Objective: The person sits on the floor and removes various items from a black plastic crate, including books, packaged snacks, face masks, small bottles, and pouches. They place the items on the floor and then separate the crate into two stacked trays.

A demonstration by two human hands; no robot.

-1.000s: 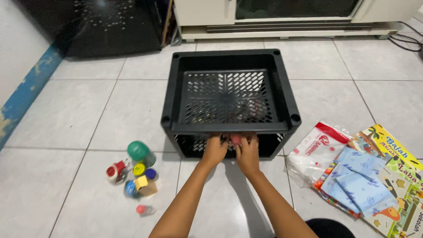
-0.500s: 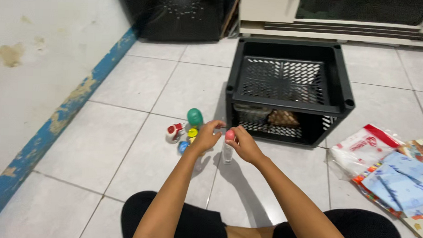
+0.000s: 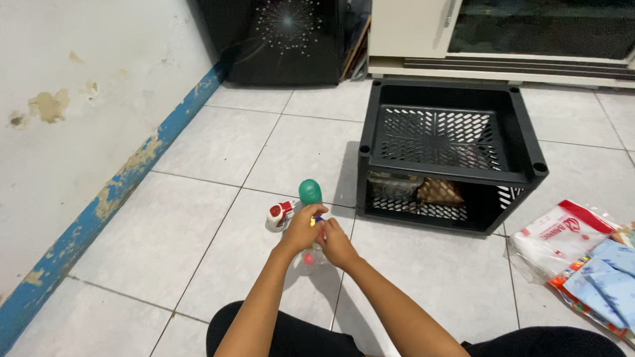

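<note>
My left hand (image 3: 302, 228) and my right hand (image 3: 338, 245) meet over a cluster of small bottles on the tiled floor, left of a black plastic crate (image 3: 524, 134). A small clear bottle with a red-pink cap (image 3: 310, 258) sits right under both hands, and my right hand's fingers are closed at it. My left hand is curled over a small yellow-and-blue capped item (image 3: 317, 219); whether it grips that item is hidden. A green-capped bottle (image 3: 310, 191) and a red-and-white item (image 3: 280, 214) stand just beyond my fingers.
The crate lies on its side with brown and clear items (image 3: 436, 192) inside. A white-and-red plastic bag (image 3: 558, 240) and blue packets (image 3: 613, 280) lie to the right. A white wall with a blue base strip (image 3: 98, 206) runs on the left. A black cabinet (image 3: 287, 30) stands behind.
Both hands came away from the crate's opening with the clear bottle and moved left and down onto the cluster of small bottles. The camera view swung left.
</note>
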